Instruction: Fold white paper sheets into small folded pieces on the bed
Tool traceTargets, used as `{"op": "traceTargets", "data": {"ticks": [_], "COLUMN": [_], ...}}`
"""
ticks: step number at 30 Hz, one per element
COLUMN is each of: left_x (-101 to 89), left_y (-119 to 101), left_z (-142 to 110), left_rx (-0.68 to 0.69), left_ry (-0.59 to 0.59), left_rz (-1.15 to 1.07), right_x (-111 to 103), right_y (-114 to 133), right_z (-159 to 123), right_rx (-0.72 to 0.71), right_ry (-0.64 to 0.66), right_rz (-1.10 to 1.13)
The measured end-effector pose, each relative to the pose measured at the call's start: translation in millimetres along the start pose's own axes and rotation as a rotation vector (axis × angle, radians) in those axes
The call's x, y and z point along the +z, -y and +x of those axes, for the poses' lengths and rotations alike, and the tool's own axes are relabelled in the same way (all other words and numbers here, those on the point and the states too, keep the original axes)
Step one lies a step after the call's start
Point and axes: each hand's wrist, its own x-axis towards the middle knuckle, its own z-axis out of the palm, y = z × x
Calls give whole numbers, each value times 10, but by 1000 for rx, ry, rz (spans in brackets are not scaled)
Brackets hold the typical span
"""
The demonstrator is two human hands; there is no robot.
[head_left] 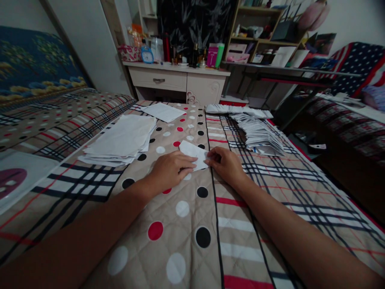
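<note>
A small folded piece of white paper (pixel 192 151) lies on the patterned bedspread (pixel 189 218) in front of me. My left hand (pixel 172 167) rests on its left part, fingers stretched out and lying flat. At the right edge, my right hand (pixel 225 163) pinches the paper between thumb and fingers. Left of my hands is a stack of white paper sheets (pixel 123 136), with another white sheet (pixel 164 112) farther back. To the right sits a fanned row of folded papers (pixel 258 134), and behind it a long bundle of folded papers (pixel 237 110).
At the left edge is a whitish, translucent item with a purple patch (pixel 22 176). Beyond the bed stands a white dresser (pixel 177 80) with a blue clock (pixel 147 54) and bottles on top. A desk with shelves (pixel 255 40) is at the back right.
</note>
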Motion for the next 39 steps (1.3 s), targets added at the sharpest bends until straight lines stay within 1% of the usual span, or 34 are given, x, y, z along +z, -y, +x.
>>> {"op": "traceTargets", "data": {"ticks": [3, 7, 12, 18, 20, 22, 25, 27, 31, 34, 37, 39], "left_x": [0, 0, 4, 12, 14, 19, 29, 33, 27, 32, 71, 103], "left_y": [-9, -12, -11, 2, -1, -8, -13, -15, -24, -21, 20, 64], "left_z": [-7, -16, -26, -46, -43, -35, -22, -17, -13, -10, -7, -1], "left_rx": [1, -35, -56, -52, -41, -48, -66, -64, -97, -183, -323, -401], "left_ry": [22, 25, 35, 35, 34, 24, 10, 12, -22, -122, -285, -344], "left_rz": [20, 44, 68, 39, 25, 7, -17, -25, -55, -72, -86, -134], "right_x": [12, 38, 40, -65, -76, -71, -56, -48, -18, 8, 12, 2], "right_y": [-46, -58, -76, -250, -281, -285, -248, -201, -80, 7, 74, 107], "right_z": [8, -12, -25, 17, 12, -4, -33, -45, -53, -55, -62, -72], "right_rx": [0, -59, -31, 84, 75, 57, 120, 163, 164, 195, 267, 289], "right_ry": [-64, -141, -118, -110, -122, -158, -196, -179, -139, -109, -77, -79], "right_rz": [-33, -115, -141, -103, -70, 11, 203, 279, 342, 505, 729, 832]}}
